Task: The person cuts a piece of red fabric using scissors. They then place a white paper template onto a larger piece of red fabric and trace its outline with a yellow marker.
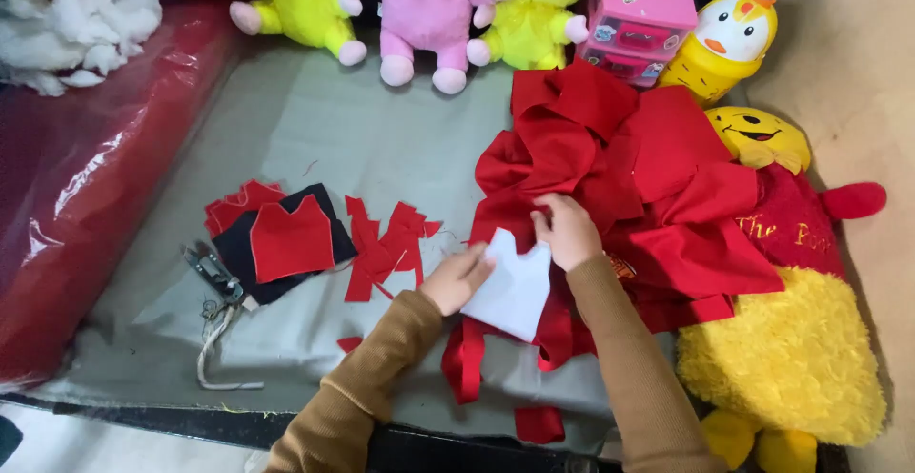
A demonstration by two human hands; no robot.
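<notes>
White pattern (pixel 515 292) | lies on near edge of red cloth (pixel 620 177), flat for tracing | my left hand (pixel 456 277) presses its left edge, fingers together | my right hand (pixel 566 233) pinches cloth at its top, steadying | clippers (pixel 214 275) far left.

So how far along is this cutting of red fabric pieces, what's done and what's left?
Done: a cut red shape lies on a black piece, with more red pieces stacked behind and offcuts beside them. In hand: the left hand and right hand press a white template onto the red fabric pile. Left, seemingly: much of that pile is uncut; the scissors lie aside.
</notes>
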